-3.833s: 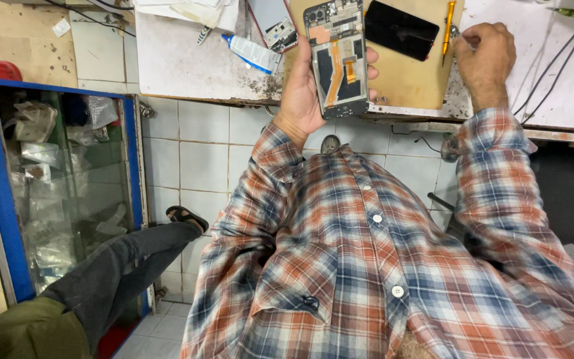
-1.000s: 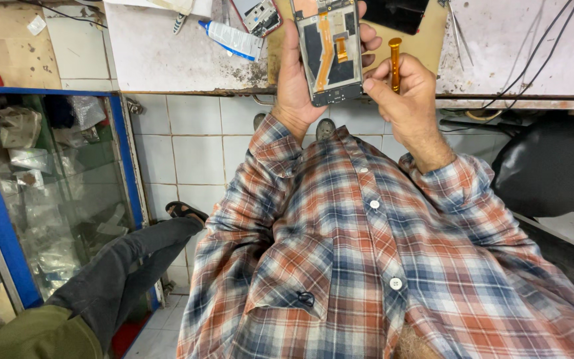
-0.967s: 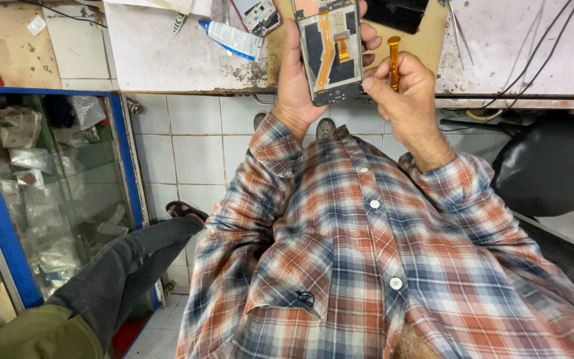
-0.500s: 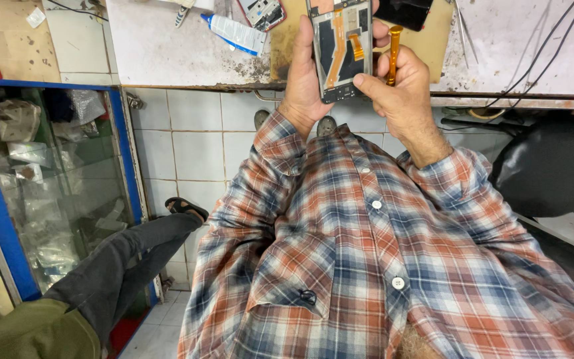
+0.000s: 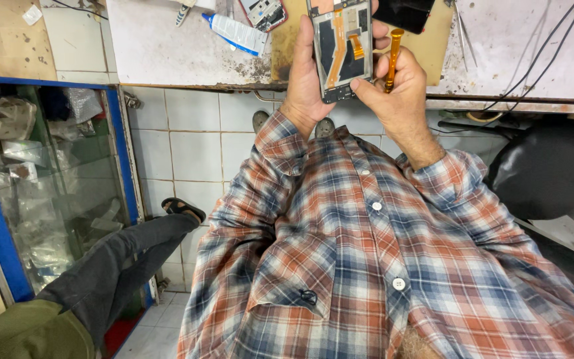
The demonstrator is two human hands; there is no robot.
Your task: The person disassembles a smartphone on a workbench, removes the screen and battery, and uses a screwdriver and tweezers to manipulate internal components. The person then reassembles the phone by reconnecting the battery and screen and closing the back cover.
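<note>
Above the workbench (image 5: 167, 46), the left hand (image 5: 307, 73) grasps an opened phone (image 5: 340, 46), likely light, stiff and fragile around its 2 orange flex cables, so best held by its edges, while the right hand (image 5: 400, 86) grips an orange screwdriver (image 5: 391, 56) and touches its lower corner

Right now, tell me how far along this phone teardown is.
Done: the opened phone shows bare insides, with orange ribbon cables exposed, and a separate dark panel lies on the bench. In hand: the left hand grips the phone, and the right hand steadies its lower edge while holding an orange pry tool. Left: the ribbon cables remain in place.
</note>
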